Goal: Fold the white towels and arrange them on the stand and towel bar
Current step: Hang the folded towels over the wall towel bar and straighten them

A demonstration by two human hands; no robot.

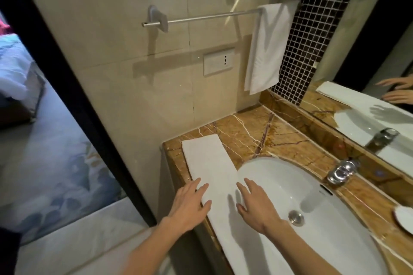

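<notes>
A long white towel point(210, 163), folded into a narrow strip, lies along the front-left edge of the brown marble counter point(250, 131) and over the rim of the sink. My left hand point(190, 203) lies flat with straight fingers on the towel's left edge. My right hand point(254, 205) is spread with straight fingers over the towel's right edge, at the basin rim. A second folded white towel point(266, 47) hangs from the right end of the metal towel bar point(201, 18) on the wall.
A white basin point(312, 207) with a chrome drain point(296, 217) fills the counter's right part, with a chrome faucet point(342, 169) behind it. A mirror point(368, 100) lines the right wall. A wall socket point(218, 63) sits below the bar. A dark doorframe point(73, 96) stands left.
</notes>
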